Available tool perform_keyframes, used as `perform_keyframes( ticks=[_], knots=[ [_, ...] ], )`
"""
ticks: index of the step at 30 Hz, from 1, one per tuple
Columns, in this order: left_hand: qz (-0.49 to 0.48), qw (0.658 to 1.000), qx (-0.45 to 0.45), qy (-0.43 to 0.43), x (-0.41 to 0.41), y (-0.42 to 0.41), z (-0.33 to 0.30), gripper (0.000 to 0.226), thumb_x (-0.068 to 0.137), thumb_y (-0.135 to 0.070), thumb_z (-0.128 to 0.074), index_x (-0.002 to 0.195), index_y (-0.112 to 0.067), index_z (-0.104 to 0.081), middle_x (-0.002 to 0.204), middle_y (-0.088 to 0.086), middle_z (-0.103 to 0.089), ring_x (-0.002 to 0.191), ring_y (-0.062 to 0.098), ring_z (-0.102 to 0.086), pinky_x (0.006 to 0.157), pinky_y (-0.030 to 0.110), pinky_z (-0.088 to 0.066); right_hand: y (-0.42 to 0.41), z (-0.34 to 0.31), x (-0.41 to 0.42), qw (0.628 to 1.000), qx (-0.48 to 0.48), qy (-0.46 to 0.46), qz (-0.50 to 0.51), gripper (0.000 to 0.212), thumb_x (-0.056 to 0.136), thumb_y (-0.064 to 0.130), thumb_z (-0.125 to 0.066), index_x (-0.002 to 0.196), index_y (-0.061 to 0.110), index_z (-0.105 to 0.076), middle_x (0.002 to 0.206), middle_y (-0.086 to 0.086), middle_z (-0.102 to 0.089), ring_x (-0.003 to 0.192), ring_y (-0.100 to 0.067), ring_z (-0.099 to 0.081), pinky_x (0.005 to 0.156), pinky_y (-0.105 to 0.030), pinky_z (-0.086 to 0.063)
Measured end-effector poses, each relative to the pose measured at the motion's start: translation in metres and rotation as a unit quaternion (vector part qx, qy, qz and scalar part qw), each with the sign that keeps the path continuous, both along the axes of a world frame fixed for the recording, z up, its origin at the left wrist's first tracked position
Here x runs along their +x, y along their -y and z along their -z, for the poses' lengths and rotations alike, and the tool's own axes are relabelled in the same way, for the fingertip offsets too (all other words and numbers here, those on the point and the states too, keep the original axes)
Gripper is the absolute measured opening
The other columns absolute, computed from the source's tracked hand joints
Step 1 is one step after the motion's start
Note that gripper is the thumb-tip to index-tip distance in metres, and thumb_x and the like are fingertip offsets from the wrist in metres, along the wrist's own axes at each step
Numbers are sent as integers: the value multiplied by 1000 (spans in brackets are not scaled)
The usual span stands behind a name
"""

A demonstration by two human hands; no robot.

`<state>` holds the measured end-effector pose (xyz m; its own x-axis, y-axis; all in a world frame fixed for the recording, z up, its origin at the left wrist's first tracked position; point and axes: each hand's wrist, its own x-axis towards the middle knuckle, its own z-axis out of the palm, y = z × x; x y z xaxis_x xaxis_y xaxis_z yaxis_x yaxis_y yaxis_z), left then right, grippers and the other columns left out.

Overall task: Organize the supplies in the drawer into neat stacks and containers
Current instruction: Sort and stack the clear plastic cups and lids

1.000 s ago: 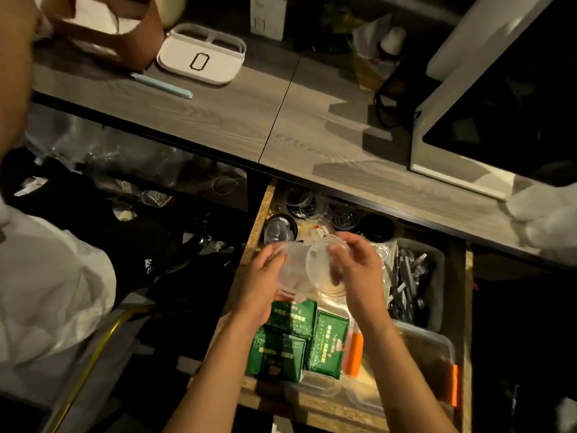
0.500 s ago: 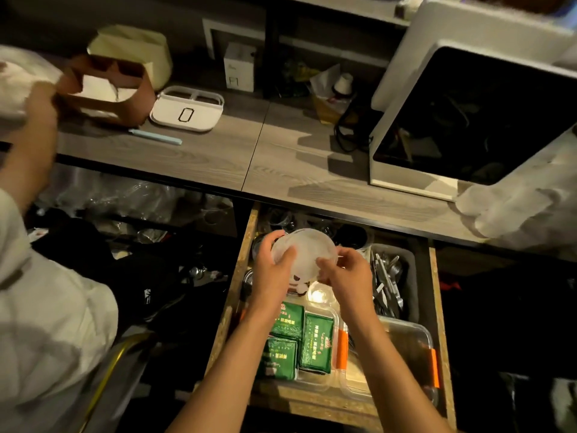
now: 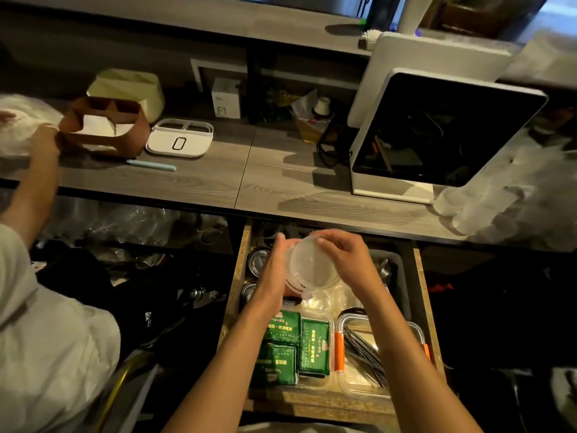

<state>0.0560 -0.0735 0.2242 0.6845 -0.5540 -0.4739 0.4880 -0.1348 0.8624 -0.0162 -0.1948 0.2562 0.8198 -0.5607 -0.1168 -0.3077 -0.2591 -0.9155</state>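
The wooden drawer (image 3: pixel 424 307) stands pulled out under the counter. Over its middle I hold a small stack of clear round plastic lids (image 3: pixel 309 267). My left hand (image 3: pixel 274 273) grips the stack's left edge and my right hand (image 3: pixel 346 260) covers its top right edge. Below them lie green packets (image 3: pixel 290 345) in a clear container. To the right sits a clear box of dark straws (image 3: pixel 365 351) with orange clips. A grey bin of metal cutlery (image 3: pixel 390 273) is at the drawer's right. Round tins (image 3: pixel 257 260) line the left side.
The grey wood counter (image 3: pixel 218 179) carries a white tray (image 3: pixel 179 142), a brown cup carrier (image 3: pixel 104 126), a pale blue pen (image 3: pixel 151 165) and a white-framed screen (image 3: pixel 437 132). Another person's arm (image 3: pixel 34 189) reaches onto the counter at the left. Stacked clear cups (image 3: pixel 487 201) lie at the right.
Both hands lifted the lids and brought them together into one stack, held higher and further back over the drawer. My view tilted up, showing more counter.
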Motion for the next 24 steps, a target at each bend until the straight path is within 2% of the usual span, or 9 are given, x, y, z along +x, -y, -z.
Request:
perform_keyframes(
  ticks=[2,5,9,11,13,16,19,22,24],
  knots=[
    [40,999,-6,-2,-6,2,-3,48,101,-63,-26,108,-36,-65,113,9,-70,103,26,-68,78,40,-57,0,5,1,996,-74,-23,-33,21,96,18,-60,106,32,-71,95,9,-60,88,8,-54,76,-12,-40],
    [49,998,-12,27,-11,6,-4,25,103,-48,-43,108,-37,-64,117,0,-67,112,19,-63,94,37,-53,2,13,1,991,-125,-30,-31,26,90,23,-68,112,38,-66,97,5,-52,97,-9,-50,85,-23,-42],
    [81,990,-12,117,-11,10,-3,25,106,-21,-44,121,-27,-63,118,-7,-65,109,2,-59,81,14,-45,1,16,-3,999,-31,4,-7,25,95,15,-59,113,32,-63,111,8,-56,109,-11,-55,93,-30,-48],
    [65,991,-16,112,-11,10,-4,27,106,-16,-41,114,-30,-63,114,-4,-66,100,6,-62,75,17,-49,-2,15,-3,994,89,43,46,28,97,7,-51,111,25,-66,112,2,-63,107,-17,-60,90,-32,-50],
    [31,995,-11,95,-11,10,-4,30,106,-12,-39,109,-31,-63,111,-1,-66,98,13,-62,73,24,-51,-2,14,-3,983,147,53,98,25,100,10,-48,108,23,-67,110,-4,-67,104,-24,-61,88,-37,-49],
    [-12,997,-4,77,-10,10,0,30,105,-10,-39,113,-22,-65,111,4,-67,102,20,-63,73,28,-52,-6,13,-2,987,130,35,91,26,103,20,-44,102,25,-70,107,-3,-69,101,-20,-61,85,-33,-47],
    [-32,998,-19,52,-9,10,2,27,105,-17,-43,107,-26,-68,110,7,-68,103,26,-64,72,33,-55,-16,19,0,987,119,23,107,32,106,19,-38,100,19,-69,95,2,-67,85,-10,-58,72,-24,-44],
    [-30,999,-27,29,-11,12,1,22,102,-28,-49,108,-34,-70,115,5,-68,106,25,-65,75,36,-58,-26,34,1,983,76,30,163,34,105,19,-38,92,5,-66,80,-8,-62,72,-19,-55,67,-35,-43],
    [-44,998,-22,27,-14,14,3,21,101,-27,-53,100,-41,-68,114,2,-69,108,23,-65,86,41,-58,-30,40,0,981,33,36,189,32,105,21,-38,97,8,-66,82,-6,-64,75,-21,-59,69,-39,-47]
  ],
)
